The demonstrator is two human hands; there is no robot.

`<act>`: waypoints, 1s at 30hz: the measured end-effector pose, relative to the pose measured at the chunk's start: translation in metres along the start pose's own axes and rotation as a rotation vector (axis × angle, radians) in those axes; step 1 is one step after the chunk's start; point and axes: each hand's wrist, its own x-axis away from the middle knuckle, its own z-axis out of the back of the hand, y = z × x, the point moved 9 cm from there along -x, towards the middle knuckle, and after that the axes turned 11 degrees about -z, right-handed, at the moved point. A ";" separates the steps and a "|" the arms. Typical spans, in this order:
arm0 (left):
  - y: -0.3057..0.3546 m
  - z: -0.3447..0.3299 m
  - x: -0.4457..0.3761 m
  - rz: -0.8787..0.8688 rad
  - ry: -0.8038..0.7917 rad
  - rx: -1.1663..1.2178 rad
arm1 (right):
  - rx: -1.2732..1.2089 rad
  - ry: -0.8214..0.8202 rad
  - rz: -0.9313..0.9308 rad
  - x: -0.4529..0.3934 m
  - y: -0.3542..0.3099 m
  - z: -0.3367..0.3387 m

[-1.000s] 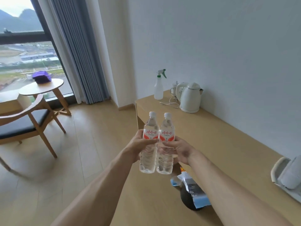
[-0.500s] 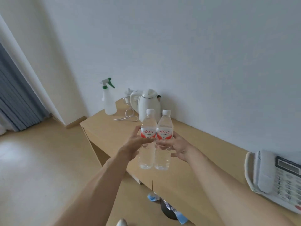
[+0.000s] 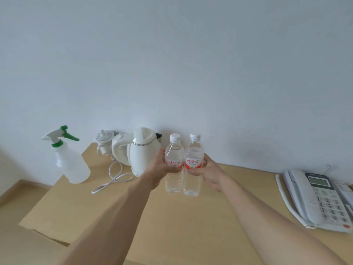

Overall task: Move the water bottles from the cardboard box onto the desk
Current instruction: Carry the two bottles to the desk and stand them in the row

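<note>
Two clear water bottles with white caps and red-and-white labels stand upright side by side above the wooden desk [image 3: 191, 226]. My left hand [image 3: 158, 169] grips the left bottle [image 3: 173, 180] around its label. My right hand [image 3: 210, 173] grips the right bottle [image 3: 192, 184] the same way. The bottles touch each other, and whether their bases touch the desk I cannot tell. They are just right of the kettle, near the wall. The cardboard box is out of view.
A white electric kettle [image 3: 141, 152] with a loose white cord [image 3: 112, 180] stands left of the bottles. A white spray bottle [image 3: 70, 159] with a green trigger stands near the desk's left end. A white desk phone [image 3: 317, 199] lies at the right edge.
My view has swung right and closer to the desk, and the window, chair and floor have dropped out. Both hands have carried the bottles forward over the desk, next to the kettle.
</note>
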 end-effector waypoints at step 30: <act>-0.026 0.002 -0.104 -0.039 -0.101 -0.352 | 0.411 0.324 0.016 -0.073 -0.017 0.045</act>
